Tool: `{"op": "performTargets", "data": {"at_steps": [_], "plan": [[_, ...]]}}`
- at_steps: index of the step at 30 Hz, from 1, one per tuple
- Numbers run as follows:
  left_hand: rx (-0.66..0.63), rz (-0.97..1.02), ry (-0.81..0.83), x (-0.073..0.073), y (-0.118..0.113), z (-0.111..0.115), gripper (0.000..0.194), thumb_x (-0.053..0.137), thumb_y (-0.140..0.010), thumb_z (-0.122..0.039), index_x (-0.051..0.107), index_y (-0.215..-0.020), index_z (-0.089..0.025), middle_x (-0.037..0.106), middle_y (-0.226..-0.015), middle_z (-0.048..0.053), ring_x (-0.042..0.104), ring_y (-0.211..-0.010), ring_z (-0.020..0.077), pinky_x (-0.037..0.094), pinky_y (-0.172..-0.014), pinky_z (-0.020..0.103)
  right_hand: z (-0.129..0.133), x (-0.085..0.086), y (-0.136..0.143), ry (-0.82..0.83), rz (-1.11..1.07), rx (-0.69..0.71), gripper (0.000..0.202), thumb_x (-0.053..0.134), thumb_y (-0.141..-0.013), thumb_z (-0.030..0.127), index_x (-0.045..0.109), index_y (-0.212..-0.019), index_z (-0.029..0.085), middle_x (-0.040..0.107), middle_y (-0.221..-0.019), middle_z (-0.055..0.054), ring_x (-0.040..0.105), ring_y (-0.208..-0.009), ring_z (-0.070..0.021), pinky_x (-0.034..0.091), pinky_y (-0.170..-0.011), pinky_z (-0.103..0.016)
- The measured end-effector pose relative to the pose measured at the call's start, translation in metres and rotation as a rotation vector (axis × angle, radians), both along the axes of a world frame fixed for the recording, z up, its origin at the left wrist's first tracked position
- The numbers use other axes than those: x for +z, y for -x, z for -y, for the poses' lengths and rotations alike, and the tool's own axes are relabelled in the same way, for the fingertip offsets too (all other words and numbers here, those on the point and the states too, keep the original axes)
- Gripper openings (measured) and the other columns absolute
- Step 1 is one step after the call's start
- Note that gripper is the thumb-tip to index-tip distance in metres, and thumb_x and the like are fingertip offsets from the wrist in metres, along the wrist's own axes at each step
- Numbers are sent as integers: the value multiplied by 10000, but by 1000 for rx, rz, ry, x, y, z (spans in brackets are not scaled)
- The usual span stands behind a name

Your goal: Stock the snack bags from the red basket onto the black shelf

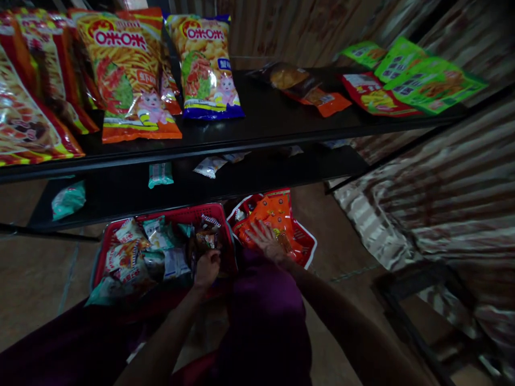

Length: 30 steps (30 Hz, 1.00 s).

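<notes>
My left hand (207,269) is at the right end of a red plastic basket (224,222), its fingers closed at the lower edge of a small brown snack packet (207,239). Beside it in the basket lie several small packets, among them a white and orange one (120,256) and a pale teal one (157,231). My right hand (269,244) has its fingers spread over a large orange snack bag (276,209). That bag lies in a red and white basket (309,244), which it largely covers.
A black shelf (265,126) crosses above the baskets, bearing an orange noodle-snack bag (129,80), a blue and yellow bag (207,69) and green packets (436,83). Small packets lie on the lower shelf (120,201). A dark frame (426,279) stands on the floor at right.
</notes>
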<state>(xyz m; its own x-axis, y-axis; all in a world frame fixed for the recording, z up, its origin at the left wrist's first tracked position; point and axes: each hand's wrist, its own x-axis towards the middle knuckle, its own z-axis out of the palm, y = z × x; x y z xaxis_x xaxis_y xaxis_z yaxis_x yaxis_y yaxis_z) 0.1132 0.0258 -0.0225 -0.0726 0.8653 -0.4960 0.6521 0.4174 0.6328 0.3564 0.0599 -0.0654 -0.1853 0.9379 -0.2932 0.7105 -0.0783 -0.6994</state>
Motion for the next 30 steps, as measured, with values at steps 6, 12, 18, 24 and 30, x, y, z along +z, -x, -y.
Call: {"op": "performTargets", "data": {"at_steps": [6, 12, 18, 24, 30], "plan": [[137, -23, -26, -12, 36, 25, 240, 449, -836, -175, 663, -942, -192, 718, -928, 38, 658, -877, 144, 485, -788, 242, -43, -21, 47, -128, 549, 504, 753, 608, -724, 366, 319, -1404, 222, 79, -1542, -126, -36, -1395, -384, 62, -1050, -649], [169, -74, -23, -21, 84, 73, 259, 442, -805, -121, 676, -884, -199, 720, -911, 26, 655, -844, 137, 471, -795, 233, -48, -16, 34, -226, 568, 472, 492, 398, -878, 408, 472, -1313, 190, 484, -1352, -120, 288, -1307, -313, 150, -1096, -508], [172, -78, 49, -34, 105, 100, 249, 446, -792, -89, 663, -881, -174, 703, -890, 60, 641, -852, 165, 454, -813, 266, -56, 4, 5, -213, 539, 600, 401, 460, -860, 367, 629, -1110, 104, 611, -1130, -168, 460, -1148, -296, 324, -1025, -416], [85, -19, 12, -38, 90, 99, 308, 467, -781, -100, 636, -1030, -167, 643, -1068, 127, 587, -1019, 226, 406, -915, 321, -53, 37, 16, -181, 338, 544, 451, 527, -818, 355, 577, -1214, 147, 543, -1281, -156, 397, -1251, -292, 302, -1045, -406], [241, 200, 95, -55, 61, 64, 355, 610, -669, -116, 610, -1023, -146, 642, -982, 199, 595, -1006, 325, 391, -897, 452, -32, 60, 88, 210, -39, 605, 203, 707, -623, 325, 716, -813, 257, 705, -801, -49, 631, -743, -202, 483, -794, -346]]}}
